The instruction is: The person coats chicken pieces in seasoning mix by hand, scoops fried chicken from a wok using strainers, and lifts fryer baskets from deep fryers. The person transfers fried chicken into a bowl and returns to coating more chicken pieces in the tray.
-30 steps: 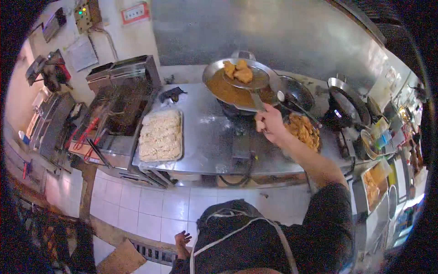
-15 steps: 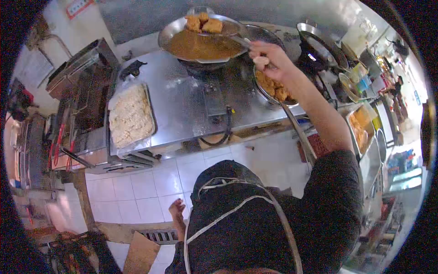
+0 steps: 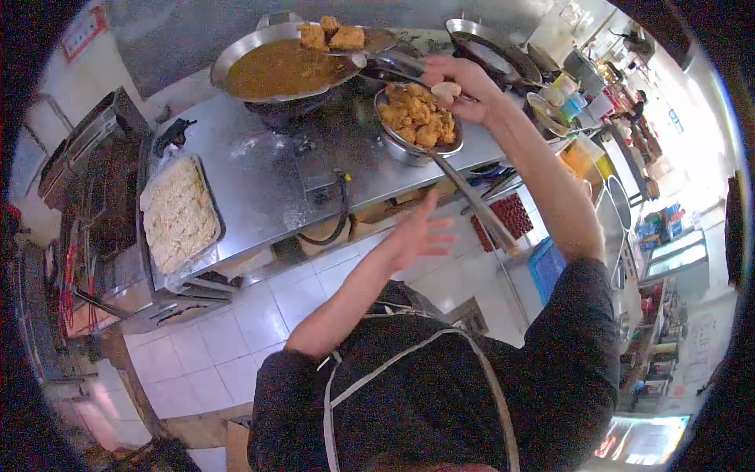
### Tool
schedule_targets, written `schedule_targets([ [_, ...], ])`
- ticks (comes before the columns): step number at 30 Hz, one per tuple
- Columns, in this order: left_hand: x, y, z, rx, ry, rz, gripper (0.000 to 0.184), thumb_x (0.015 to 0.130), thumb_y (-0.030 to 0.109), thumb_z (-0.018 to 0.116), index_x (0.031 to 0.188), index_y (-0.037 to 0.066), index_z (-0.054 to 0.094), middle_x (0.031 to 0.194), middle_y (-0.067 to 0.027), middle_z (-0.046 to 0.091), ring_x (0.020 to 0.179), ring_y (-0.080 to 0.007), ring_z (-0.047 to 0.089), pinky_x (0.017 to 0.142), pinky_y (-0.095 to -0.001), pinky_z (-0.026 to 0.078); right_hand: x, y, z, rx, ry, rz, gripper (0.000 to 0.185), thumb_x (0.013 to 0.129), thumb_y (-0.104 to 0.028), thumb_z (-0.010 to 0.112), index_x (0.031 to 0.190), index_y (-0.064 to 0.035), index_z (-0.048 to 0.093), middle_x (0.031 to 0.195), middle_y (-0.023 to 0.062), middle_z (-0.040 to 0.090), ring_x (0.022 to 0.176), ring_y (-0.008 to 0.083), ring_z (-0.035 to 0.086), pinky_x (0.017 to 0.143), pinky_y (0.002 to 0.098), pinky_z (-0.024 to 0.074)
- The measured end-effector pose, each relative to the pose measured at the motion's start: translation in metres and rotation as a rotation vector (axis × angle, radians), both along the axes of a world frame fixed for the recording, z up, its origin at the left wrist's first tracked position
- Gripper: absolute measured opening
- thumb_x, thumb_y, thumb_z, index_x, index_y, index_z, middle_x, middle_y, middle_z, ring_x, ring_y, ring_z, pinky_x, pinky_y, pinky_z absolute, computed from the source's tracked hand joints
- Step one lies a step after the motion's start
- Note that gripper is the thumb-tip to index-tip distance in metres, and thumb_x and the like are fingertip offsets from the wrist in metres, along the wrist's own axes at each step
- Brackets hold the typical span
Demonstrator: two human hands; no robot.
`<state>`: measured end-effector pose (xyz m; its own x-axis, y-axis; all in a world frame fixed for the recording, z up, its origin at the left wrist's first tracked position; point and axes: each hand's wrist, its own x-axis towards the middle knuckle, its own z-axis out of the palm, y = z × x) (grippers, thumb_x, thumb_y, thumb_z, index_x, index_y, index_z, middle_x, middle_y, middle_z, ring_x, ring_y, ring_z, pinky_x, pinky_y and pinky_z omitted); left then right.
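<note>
My right hand (image 3: 464,88) is closed around the handle of a skimmer (image 3: 381,39). Several golden fried pieces (image 3: 346,37) lie on its head, above the right rim of the wok (image 3: 224,69) of brown oil. In mid-air over the counter's front edge is my left hand (image 3: 417,236), slightly blurred, fingers spread and holding nothing. It is nearest to a long handle (image 3: 478,206), which slants out from a metal bowl (image 3: 410,155) heaped with fried pieces (image 3: 421,118). That handle's other end is hidden by the bowl's contents.
A tray of white floured food (image 3: 179,214) lies on the left of the steel counter (image 3: 259,177). A black hose (image 3: 340,216) hangs at the counter's front. Another wok (image 3: 491,51) stands at the back right. A red crate (image 3: 511,222) and a blue bin (image 3: 548,269) are below right.
My left hand has risen from low beside my body to the counter's front, fingers spreading. The skimmer with the fried pieces has moved right relative to the wok. My view has turned right.
</note>
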<state>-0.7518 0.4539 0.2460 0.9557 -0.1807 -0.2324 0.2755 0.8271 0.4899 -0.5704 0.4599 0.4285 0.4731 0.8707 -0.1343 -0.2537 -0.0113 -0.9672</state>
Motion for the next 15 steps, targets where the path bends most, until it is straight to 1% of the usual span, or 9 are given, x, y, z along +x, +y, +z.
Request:
schedule_targets([
  [2, 0.036, -0.023, 0.027, -0.068, -0.001, -0.037, 0.051, 0.086, 0.044, 0.047, 0.121, 0.009, 0.036, 0.106, -0.0122, 0.055, 0.093, -0.0294, 0.059, 0.079, -0.0443, 0.048, 0.002, -0.014, -0.001, 0.027, 0.047, 0.014, 0.03, 0.083, -0.006, 0.051, 0.111, -0.0027, 0.041, 0.068, 0.0026, 0.051, 0.052, 0.0086, 0.05, 0.039, 0.0208, 0.0402],
  [4, 0.07, -0.048, 0.026, -0.001, -0.021, 0.04, 0.037, 0.086, 0.036, 0.05, 0.107, 0.007, 0.042, 0.089, -0.0111, 0.058, 0.079, -0.029, 0.062, 0.07, -0.0423, 0.051, 0.0, -0.018, -0.006, -0.133, -0.192, -0.142, 0.024, 0.082, -0.006, 0.053, 0.105, -0.0024, 0.045, 0.069, 0.0029, 0.053, 0.052, 0.0088, 0.049, 0.039, 0.0233, 0.0398],
  [5, 0.082, -0.064, 0.023, 0.007, -0.027, 0.043, 0.037, 0.086, 0.036, 0.05, 0.107, 0.007, 0.042, 0.089, -0.0111, 0.058, 0.079, -0.029, 0.062, 0.07, -0.0423, 0.051, 0.021, -0.018, -0.019, -0.055, -0.058, -0.021, 0.019, 0.081, -0.005, 0.052, 0.1, -0.0024, 0.049, 0.071, 0.0029, 0.054, 0.055, 0.0088, 0.051, 0.042, 0.0237, 0.0407],
  [7, 0.096, -0.085, 0.015, -0.059, 0.087, 0.228, 0.024, 0.085, 0.025, 0.053, 0.096, 0.005, 0.046, 0.075, -0.0104, 0.059, 0.062, -0.026, 0.06, 0.058, -0.0395, 0.052, 0.019, -0.018, -0.024, -0.027, -0.099, -0.06, 0.015, 0.081, -0.005, 0.052, 0.096, -0.0022, 0.051, 0.07, 0.0028, 0.054, 0.054, 0.0084, 0.05, 0.042, 0.023, 0.0402],
  [8, 0.101, -0.088, 0.011, -0.05, 0.075, 0.272, 0.024, 0.085, 0.025, 0.053, 0.096, 0.005, 0.046, 0.075, -0.0104, 0.059, 0.062, -0.026, 0.06, 0.058, -0.0395, 0.052, 0.021, -0.012, -0.025, -0.001, -0.138, -0.107, 0.012, 0.081, -0.004, 0.051, 0.092, -0.002, 0.052, 0.069, 0.0026, 0.054, 0.053, 0.008, 0.049, 0.042, 0.0223, 0.0397],
  [10, 0.103, -0.102, 0.009, -0.071, 0.118, 0.309, 0.018, 0.084, 0.021, 0.056, 0.085, 0.005, 0.047, 0.067, -0.0089, 0.057, 0.053, -0.023, 0.057, 0.053, -0.0376, 0.052, 0.058, 0.006, -0.042, 0.084, -0.528, 0.181, 0.007, 0.08, -0.004, 0.052, 0.086, -0.002, 0.052, 0.067, 0.0027, 0.053, 0.051, 0.008, 0.048, 0.041, 0.0227, 0.0397],
  [11, 0.1, -0.108, 0.009, -0.115, 0.148, 0.298, 0.018, 0.084, 0.021, 0.056, 0.082, 0.006, 0.046, 0.064, -0.0068, 0.055, 0.05, -0.0206, 0.055, 0.048, -0.0335, 0.05, 0.065, 0.004, -0.046, 0.042, -0.323, 0.117, 0.005, 0.079, -0.003, 0.052, 0.084, -0.0022, 0.052, 0.065, 0.0024, 0.052, 0.049, 0.008, 0.047, 0.04, 0.0229, 0.0389],
  [12, 0.101, -0.113, 0.004, -0.121, 0.159, 0.339, 0.018, 0.084, 0.021, 0.056, 0.082, 0.006, 0.046, 0.064, -0.0068, 0.055, 0.05, -0.0206, 0.055, 0.048, -0.0335, 0.05, 0.056, 0.004, -0.04, -0.001, -0.122, 0.055, 0.002, 0.079, -0.003, 0.052, 0.081, -0.0025, 0.052, 0.063, 0.002, 0.05, 0.048, 0.0079, 0.046, 0.039, 0.0231, 0.038],
  [15, 0.111, -0.117, -0.011, -0.097, 0.095, 0.351, 0.018, 0.084, 0.023, 0.056, 0.081, 0.008, 0.047, 0.061, -0.0044, 0.053, 0.049, -0.0187, 0.054, 0.046, -0.0305, 0.047, 0.078, 0.021, -0.046, 0.08, -0.136, 0.238, 0.003, 0.078, -0.003, 0.053, 0.079, -0.0034, 0.051, 0.063, 0.0037, 0.05, 0.049, 0.0091, 0.047, 0.039, 0.0244, 0.0387],
])
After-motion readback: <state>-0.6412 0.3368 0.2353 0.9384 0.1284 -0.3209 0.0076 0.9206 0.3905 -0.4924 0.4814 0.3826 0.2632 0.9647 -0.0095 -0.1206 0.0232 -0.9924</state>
